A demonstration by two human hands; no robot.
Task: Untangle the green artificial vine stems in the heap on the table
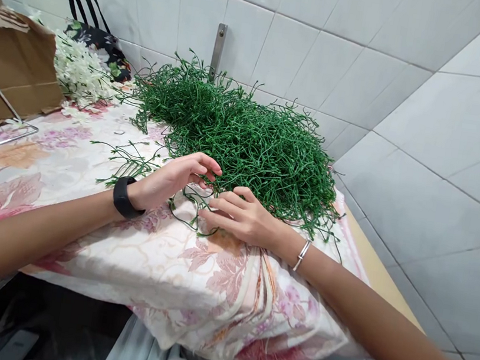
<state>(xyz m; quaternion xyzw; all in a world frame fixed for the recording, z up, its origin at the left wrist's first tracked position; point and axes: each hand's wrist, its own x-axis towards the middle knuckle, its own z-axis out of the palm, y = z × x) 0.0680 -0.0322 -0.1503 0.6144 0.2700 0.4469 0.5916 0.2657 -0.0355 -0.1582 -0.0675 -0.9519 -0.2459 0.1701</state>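
Note:
A large tangled heap of green plastic flower stems (pixel 250 139) lies on the cloth-covered table against the wall. My left hand (pixel 180 174), with a black band on its wrist, hovers at the heap's front edge, its fingers loosely bent and apart with nothing visible in them. Just to its right, my right hand (pixel 246 216) rests low over the cloth, fingers spread and reaching among a few loose stems (pixel 185 218). These stems curve below and between the hands; the right fingertips touch or nearly touch them. A smaller group of stems (pixel 128 163) lies left of my left hand.
White artificial flowers (pixel 83 71) are piled at the back left, beside a brown cardboard box (pixel 14 71) and a dark floral bag (pixel 100 44). A bent metal wire frame (pixel 4 138) stands at the left. Tiled walls (pixel 457 192) border the floral tablecloth (pixel 122 259).

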